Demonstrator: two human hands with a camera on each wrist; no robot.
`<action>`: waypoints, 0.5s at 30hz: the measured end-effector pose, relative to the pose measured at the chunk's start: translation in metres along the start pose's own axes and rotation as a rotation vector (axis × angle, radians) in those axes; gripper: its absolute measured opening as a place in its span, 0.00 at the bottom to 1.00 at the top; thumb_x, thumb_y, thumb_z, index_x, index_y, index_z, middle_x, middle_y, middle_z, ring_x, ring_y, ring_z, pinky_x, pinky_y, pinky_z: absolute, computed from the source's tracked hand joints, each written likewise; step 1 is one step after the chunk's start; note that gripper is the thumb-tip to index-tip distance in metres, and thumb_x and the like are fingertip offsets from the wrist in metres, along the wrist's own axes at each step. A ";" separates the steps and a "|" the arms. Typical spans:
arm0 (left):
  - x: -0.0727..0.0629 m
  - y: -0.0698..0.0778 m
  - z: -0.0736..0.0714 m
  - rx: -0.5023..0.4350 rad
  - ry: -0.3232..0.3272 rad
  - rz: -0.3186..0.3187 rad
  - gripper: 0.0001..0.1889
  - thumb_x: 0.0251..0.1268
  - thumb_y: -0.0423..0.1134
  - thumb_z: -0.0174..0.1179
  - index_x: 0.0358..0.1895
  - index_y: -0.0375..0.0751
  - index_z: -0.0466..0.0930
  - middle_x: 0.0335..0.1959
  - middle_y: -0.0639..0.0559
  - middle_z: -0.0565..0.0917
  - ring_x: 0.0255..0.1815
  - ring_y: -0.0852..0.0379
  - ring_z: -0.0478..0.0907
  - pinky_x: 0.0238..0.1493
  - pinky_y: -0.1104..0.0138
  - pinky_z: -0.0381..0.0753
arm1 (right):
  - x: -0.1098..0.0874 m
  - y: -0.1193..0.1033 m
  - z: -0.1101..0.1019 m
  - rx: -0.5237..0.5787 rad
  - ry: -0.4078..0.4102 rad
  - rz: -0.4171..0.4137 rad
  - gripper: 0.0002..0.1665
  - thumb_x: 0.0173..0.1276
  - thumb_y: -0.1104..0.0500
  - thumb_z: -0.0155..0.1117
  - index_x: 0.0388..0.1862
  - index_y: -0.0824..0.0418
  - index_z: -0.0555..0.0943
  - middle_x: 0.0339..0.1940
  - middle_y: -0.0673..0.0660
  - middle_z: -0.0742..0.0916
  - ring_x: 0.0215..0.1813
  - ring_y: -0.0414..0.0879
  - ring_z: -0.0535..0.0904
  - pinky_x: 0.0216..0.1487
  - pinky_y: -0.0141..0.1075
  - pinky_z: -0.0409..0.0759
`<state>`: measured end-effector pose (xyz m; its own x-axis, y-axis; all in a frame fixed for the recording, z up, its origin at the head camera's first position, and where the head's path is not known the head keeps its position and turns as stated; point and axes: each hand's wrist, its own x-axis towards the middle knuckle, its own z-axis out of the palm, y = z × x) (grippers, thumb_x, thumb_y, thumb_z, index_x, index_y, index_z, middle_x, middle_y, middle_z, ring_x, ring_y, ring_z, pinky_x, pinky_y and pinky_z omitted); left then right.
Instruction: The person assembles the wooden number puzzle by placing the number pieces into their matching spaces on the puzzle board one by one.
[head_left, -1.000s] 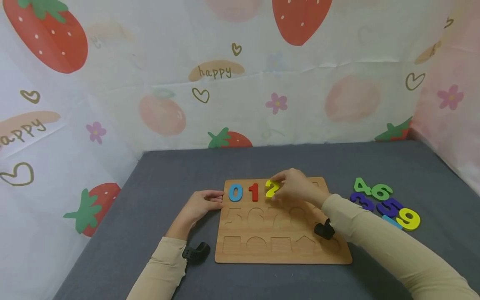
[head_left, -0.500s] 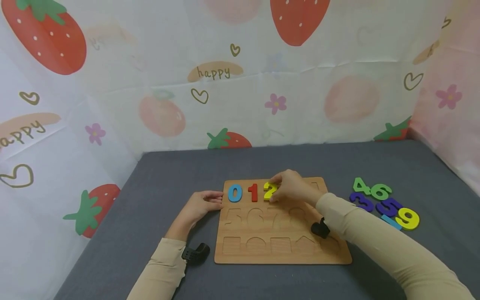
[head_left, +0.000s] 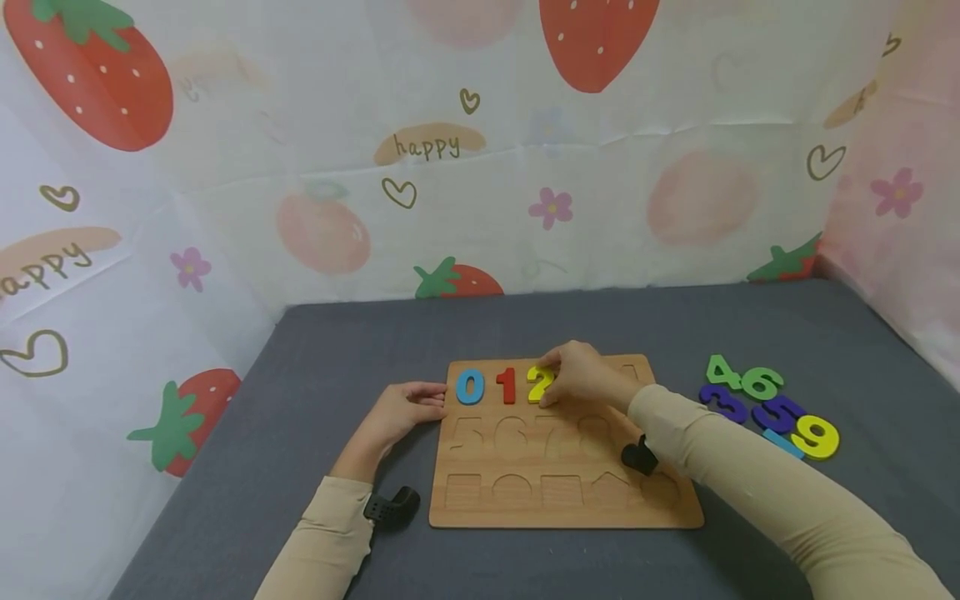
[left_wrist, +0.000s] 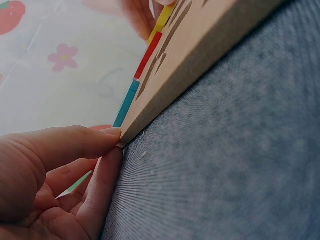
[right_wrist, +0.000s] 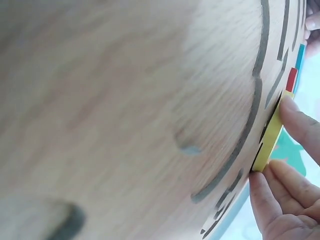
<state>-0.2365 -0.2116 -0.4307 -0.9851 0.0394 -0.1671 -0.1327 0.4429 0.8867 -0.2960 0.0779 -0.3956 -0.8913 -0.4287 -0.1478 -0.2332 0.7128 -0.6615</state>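
The wooden number puzzle board (head_left: 562,521) lies flat, with a blue 0 (head_left: 470,387) and a red 1 (head_left: 506,386) in its top row. Over the third place in that row is a yellow 2 (head_left: 538,385), partly covered by my right hand (head_left: 587,373). In the right wrist view, thumb and fingers pinch the yellow 2 (right_wrist: 270,135) by its ends, close against the board's recess outline. My left hand (head_left: 401,410) holds the board's left edge near the upper corner; the left wrist view shows its thumb (left_wrist: 75,145) and a finger meeting at that edge.
Right of the board lies a loose pile of number pieces: green 4 (head_left: 723,372) and 6 (head_left: 762,383), purple 3 (head_left: 723,403) and 5 (head_left: 780,414), a yellow 9 (head_left: 816,437), and a partly hidden blue piece (head_left: 783,443). A dark grey cloth (head_left: 337,350) covers the table.
My right hand has shifted slightly left and toward me with the yellow 2, which now lines up better with its place. My left hand keeps its spot on the board's edge.
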 end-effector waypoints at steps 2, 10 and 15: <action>0.000 0.000 0.000 -0.002 0.000 0.000 0.23 0.62 0.33 0.67 0.62 0.34 0.79 0.53 0.39 0.86 0.55 0.50 0.83 0.59 0.58 0.80 | 0.001 0.000 0.001 -0.011 -0.002 -0.005 0.36 0.53 0.60 0.81 0.62 0.66 0.80 0.56 0.63 0.86 0.56 0.55 0.81 0.56 0.43 0.82; -0.002 0.002 0.000 -0.009 0.005 0.000 0.24 0.62 0.33 0.67 0.62 0.33 0.79 0.54 0.38 0.85 0.55 0.49 0.82 0.58 0.58 0.81 | 0.002 0.002 0.002 -0.031 0.000 -0.015 0.37 0.52 0.60 0.81 0.62 0.66 0.80 0.56 0.63 0.86 0.56 0.55 0.81 0.56 0.43 0.82; -0.001 0.002 0.000 -0.005 0.002 0.006 0.24 0.62 0.33 0.67 0.62 0.32 0.79 0.53 0.38 0.86 0.54 0.50 0.83 0.57 0.59 0.81 | 0.002 0.003 0.001 -0.028 0.002 -0.016 0.37 0.51 0.61 0.81 0.61 0.67 0.80 0.56 0.63 0.86 0.56 0.55 0.82 0.56 0.43 0.82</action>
<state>-0.2353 -0.2108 -0.4288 -0.9861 0.0400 -0.1613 -0.1277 0.4380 0.8899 -0.2984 0.0783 -0.3989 -0.8881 -0.4390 -0.1364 -0.2577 0.7211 -0.6431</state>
